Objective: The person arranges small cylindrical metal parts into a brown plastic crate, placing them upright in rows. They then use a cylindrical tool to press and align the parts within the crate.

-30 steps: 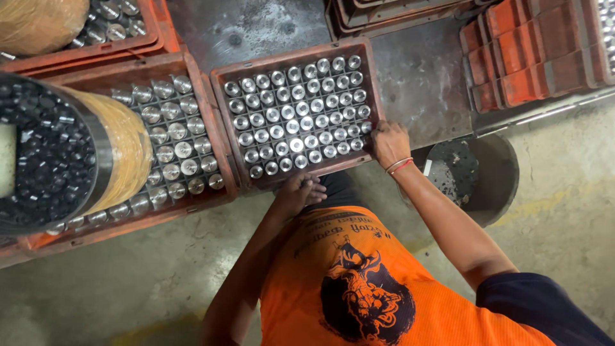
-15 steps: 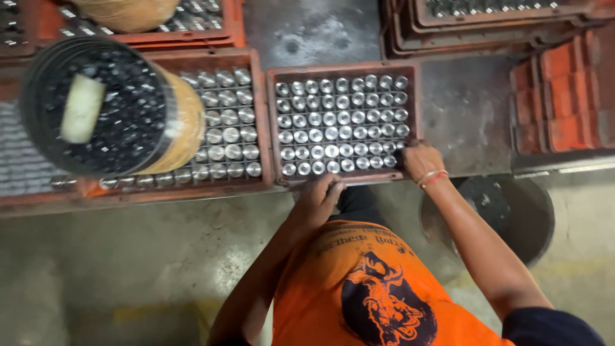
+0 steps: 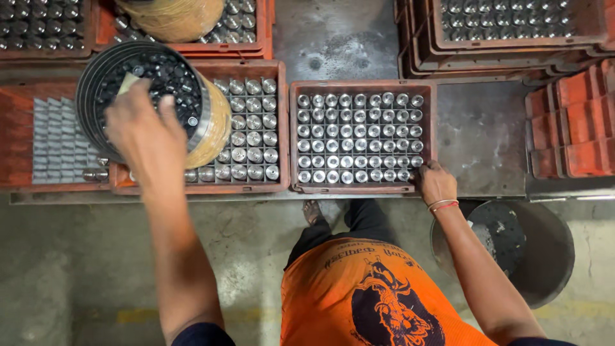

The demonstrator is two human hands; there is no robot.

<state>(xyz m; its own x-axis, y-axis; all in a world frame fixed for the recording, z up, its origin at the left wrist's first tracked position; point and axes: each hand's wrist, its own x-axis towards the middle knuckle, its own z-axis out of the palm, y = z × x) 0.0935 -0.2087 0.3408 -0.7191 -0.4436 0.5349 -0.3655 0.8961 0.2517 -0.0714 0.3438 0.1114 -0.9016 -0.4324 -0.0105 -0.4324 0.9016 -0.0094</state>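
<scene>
Left hand (image 3: 148,131) reaches into the round bin (image 3: 96,83) of small metal bits, grip state can't tell. Right hand (image 3: 437,182) holds the crate's (image 3: 362,189) corner, fingers closed on rim. Next: pick bits w/ care.

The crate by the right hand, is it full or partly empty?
Full: the crate shows unbroken rows of metal cylinders wall to wall, beside the right hand.

orange crate (image 3: 362,188) of silver-grey cylinders (image 3: 356,137), orange shirt (image 3: 333,288) with a dark print, black-filled basket (image 3: 148,83).
</scene>
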